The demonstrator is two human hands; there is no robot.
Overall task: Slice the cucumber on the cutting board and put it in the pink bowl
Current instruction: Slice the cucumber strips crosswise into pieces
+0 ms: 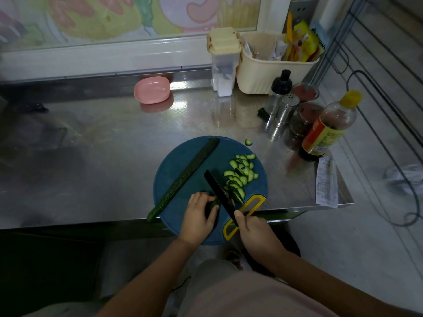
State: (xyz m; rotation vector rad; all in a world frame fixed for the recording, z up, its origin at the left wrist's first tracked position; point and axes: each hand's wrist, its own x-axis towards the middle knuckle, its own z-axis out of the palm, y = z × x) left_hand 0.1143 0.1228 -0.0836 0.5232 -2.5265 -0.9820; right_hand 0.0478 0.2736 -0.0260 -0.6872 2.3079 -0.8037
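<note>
Fingers (211,203) of the left hand (199,219) pinch a cucumber stub (215,203), the right hand (251,227) grips the knife (220,193); slices (240,175) pile on the cutting board (174,170), half cucumber (185,177) uncut, pink bowl (152,89) empty.

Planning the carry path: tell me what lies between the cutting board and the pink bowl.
In the head view, only bare steel countertop lies between the blue cutting board and the pink bowl; nothing stands there.
</note>
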